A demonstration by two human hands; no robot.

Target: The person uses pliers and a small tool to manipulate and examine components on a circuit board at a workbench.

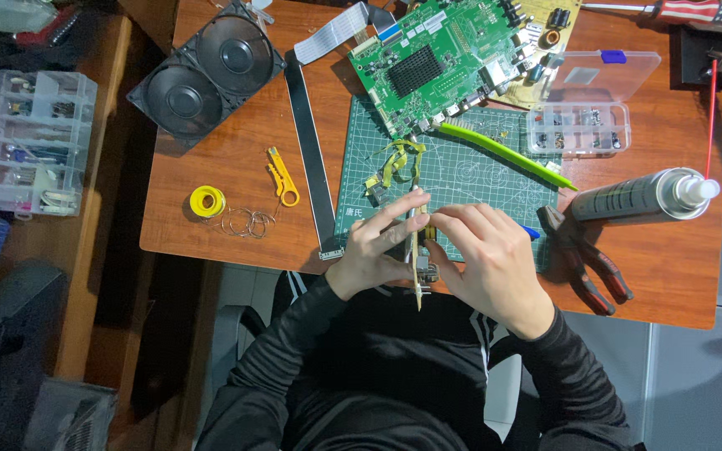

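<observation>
holding a thin circuit board on edge at the near side of the mat

gripping a narrow tan circuit board (pixel 416 250) between both hands, edge-on to the camera, above the near edge of the green cutting mat (pixel 461 179). left hand (pixel 375 246) closing on the board's left face, index finger stretched along the top toward the far end, thumb underneath. right hand (pixel 486 255) closing on the right face, fingertips pinching near the middle; not possible to tell from this view how firmly either hand is pressing. small metal parts showing at the board's near end, just over the table's near edge.

lying around the work: green main board (pixel 440 58) at the far side of the mat, lime-green pry tool (pixel 507 154) running diagonally across the mat, red-handled pliers (pixel 587 259) just right of the right hand, spray can (pixel 637 196) on its side further right, clear parts box (pixel 582 125) beyond it, yellow wire stripper (pixel 282 177) and yellow solder spool (pixel 207 200) well to the left.

risks, as judged from this position:
- bending or cracking the thin board, caused by opposing thumb and finger pressure across its flat faces.
- dropping the board past the near table edge into the lap, caused by holding it right at that edge.
- nudging the pliers off the table, caused by the right wrist sitting close to them.
- rolling of the spray can, caused by any knock.
</observation>
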